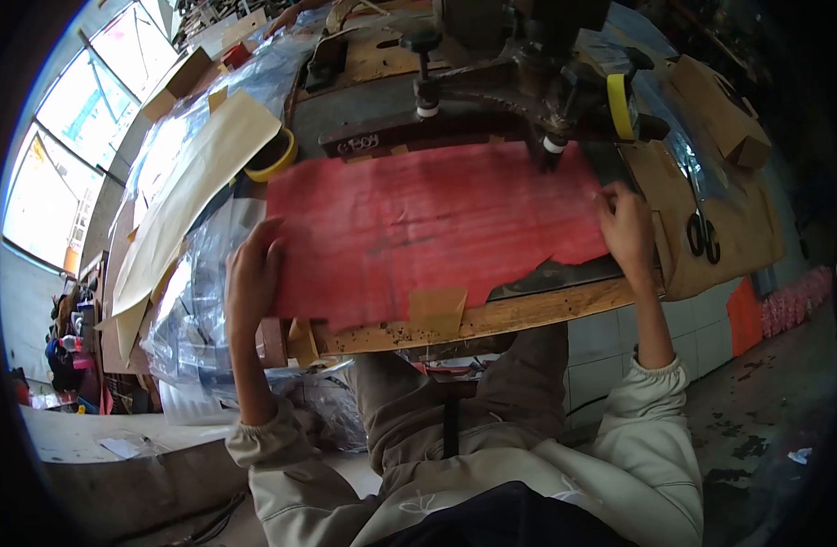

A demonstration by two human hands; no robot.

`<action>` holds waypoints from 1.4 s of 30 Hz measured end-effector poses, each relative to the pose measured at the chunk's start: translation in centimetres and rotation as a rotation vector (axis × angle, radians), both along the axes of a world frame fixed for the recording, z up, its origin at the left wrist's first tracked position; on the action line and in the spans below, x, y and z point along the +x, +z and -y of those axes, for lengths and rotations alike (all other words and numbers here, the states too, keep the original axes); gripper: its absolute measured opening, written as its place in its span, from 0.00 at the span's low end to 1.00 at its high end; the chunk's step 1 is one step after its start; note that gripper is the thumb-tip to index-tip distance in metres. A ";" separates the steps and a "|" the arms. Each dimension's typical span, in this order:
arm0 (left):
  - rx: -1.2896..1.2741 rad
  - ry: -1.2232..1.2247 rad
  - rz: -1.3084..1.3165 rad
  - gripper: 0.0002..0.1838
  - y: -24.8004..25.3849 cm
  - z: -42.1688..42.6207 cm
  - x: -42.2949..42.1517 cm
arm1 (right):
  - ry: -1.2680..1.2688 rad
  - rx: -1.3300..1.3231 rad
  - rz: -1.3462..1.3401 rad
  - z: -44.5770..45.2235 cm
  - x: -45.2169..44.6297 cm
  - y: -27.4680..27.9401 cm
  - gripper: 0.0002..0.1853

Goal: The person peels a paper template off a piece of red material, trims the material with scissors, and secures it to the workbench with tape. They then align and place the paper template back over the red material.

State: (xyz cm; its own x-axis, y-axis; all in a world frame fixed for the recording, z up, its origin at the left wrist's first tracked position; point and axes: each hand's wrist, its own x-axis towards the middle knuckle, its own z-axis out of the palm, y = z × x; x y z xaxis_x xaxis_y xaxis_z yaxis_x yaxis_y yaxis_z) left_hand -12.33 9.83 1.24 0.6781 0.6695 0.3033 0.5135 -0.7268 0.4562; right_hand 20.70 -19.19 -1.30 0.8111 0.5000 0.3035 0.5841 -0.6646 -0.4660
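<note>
A wide red sheet [418,223], its material not certain, lies across the work surface with dark marks near its middle and a ragged lower right edge. My left hand [252,278] is closed on its left edge, thumb on top. At the right edge, my right hand [626,228] pinches the sheet between thumb and fingers. A piece of brown tape [438,308] sits at the sheet's front edge, over the wooden table edge [546,305]. Behind the sheet stands a dark metal machine [491,87]; one of its white-collared posts [553,144] comes down at the sheet's back right.
A yellow tape roll [277,157] and cream sheets [195,187] lie to the left, over clear plastic. Another yellow roll [621,107] hangs on the machine. Black-handled scissors [703,237] rest on brown paper [742,214] at the right. A dark bar [418,135] runs behind the sheet.
</note>
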 end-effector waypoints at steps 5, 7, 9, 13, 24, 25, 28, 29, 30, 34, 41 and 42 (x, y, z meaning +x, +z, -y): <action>-0.093 -0.085 -0.041 0.13 0.4 0.9 2.2 | -0.060 -0.148 0.121 1.3 2.1 0.9 0.13; -0.003 -0.134 -0.030 0.13 -0.4 0.7 2.8 | -0.077 -0.181 0.179 2.2 2.9 0.7 0.13; 0.077 -0.217 -0.012 0.13 -1.1 0.0 3.8 | -0.130 -0.187 0.191 2.6 3.2 0.6 0.12; 0.060 -0.267 -0.038 0.14 -0.9 -0.2 5.8 | -0.199 -0.171 0.210 3.5 4.0 0.0 0.11; -0.006 -0.245 -0.049 0.16 -0.9 -0.1 6.2 | -0.215 -0.139 0.157 3.9 4.9 -0.5 0.11; -0.016 -0.240 -0.053 0.16 -1.0 -0.2 6.0 | -0.214 -0.136 0.147 3.9 4.8 -0.4 0.11; 0.013 -0.236 -0.039 0.15 -1.1 -0.2 5.9 | -0.209 -0.119 0.157 3.9 4.8 -0.4 0.11; 0.005 -0.237 -0.068 0.15 -0.9 -0.2 5.9 | -0.200 -0.118 0.163 4.0 5.0 -0.6 0.11; -0.003 -0.235 -0.097 0.16 -0.6 -0.2 5.9 | -0.189 -0.116 0.169 4.3 5.4 -0.9 0.11; -0.058 -0.215 -0.130 0.15 -0.4 -0.4 5.7 | -0.200 -0.171 0.182 4.3 5.8 -0.9 0.12; -0.065 -0.255 -0.056 0.14 -0.8 -0.3 5.5 | -0.150 -0.112 0.173 4.6 6.6 -1.3 0.12; -0.055 -0.259 -0.055 0.14 -0.8 -0.3 5.4 | -0.147 -0.109 0.164 4.6 6.7 -1.3 0.12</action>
